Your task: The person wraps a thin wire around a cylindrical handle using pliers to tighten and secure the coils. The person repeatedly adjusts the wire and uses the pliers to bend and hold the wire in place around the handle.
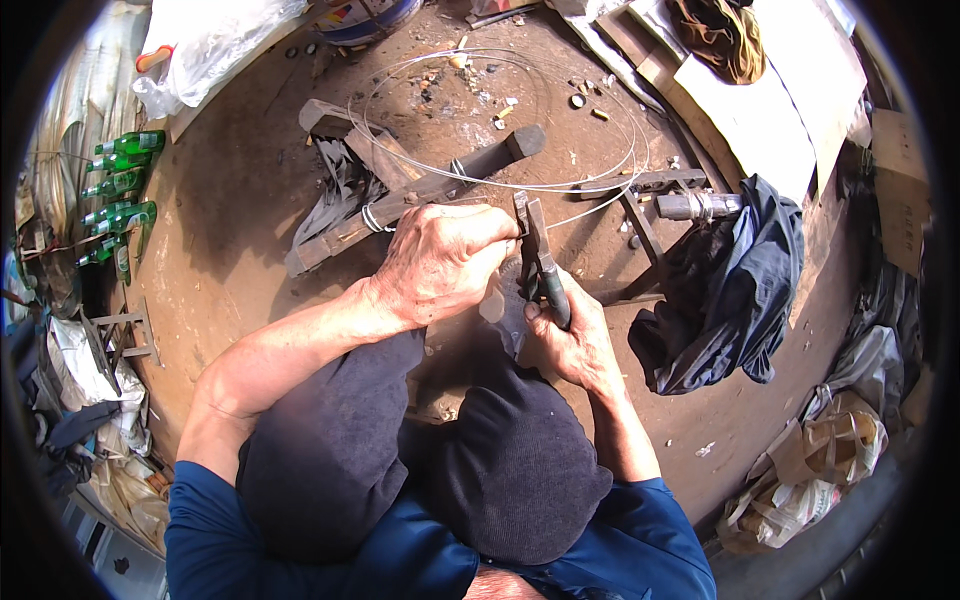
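Note:
My right hand [577, 330] grips a pair of pliers [553, 289] by the dark handles, with the metal jaws pointing away from me. Close to the left of the jaws, my left hand [442, 262] is closed with thumb and forefinger pinched, apparently on the thin metal wire; the fingers hide the pinched part. Large loose loops of this wire [634, 169] spread beyond my hands, over a wooden frame [420, 195]. Short wire bindings [373, 218] wrap one of its beams. Both hands are above and just beyond my knees.
Dark cloth [735, 292] hangs over a wire-bound wooden piece [697, 205] at right. Green glass bottles [124, 184] lie at left. A bucket [364, 19] stands at the far side. Bottle caps and cigarette butts [504, 112] litter the dirt floor. Plastic bags [832, 450] lie at lower right.

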Action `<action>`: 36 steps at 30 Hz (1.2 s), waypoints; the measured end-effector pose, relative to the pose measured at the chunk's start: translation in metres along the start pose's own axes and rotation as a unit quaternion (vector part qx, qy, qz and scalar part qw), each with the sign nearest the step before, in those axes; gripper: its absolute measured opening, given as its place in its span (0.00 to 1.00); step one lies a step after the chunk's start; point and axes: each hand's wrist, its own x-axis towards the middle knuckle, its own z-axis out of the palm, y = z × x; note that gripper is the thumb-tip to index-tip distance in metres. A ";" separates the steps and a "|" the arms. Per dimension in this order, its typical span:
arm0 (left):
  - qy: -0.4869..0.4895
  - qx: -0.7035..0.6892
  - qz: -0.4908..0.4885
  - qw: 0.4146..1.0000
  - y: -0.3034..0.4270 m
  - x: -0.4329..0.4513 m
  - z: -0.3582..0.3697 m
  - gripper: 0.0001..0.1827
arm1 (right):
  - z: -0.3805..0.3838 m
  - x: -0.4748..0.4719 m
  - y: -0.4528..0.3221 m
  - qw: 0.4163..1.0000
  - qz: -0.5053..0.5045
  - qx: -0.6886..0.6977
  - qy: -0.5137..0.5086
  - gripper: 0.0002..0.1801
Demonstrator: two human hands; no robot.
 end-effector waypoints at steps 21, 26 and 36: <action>0.006 0.032 0.106 0.994 0.002 -0.015 0.015 0.09 | 0.007 -0.026 0.010 0.997 0.057 0.057 -0.014 0.14; -0.017 0.073 0.111 0.991 -0.002 -0.014 0.017 0.09 | 0.008 -0.027 0.004 0.995 0.097 -0.014 0.016 0.10; 0.042 -0.245 -0.193 0.949 -0.016 -0.023 -0.030 0.04 | -0.004 0.005 0.121 0.916 0.214 -0.307 0.142 0.19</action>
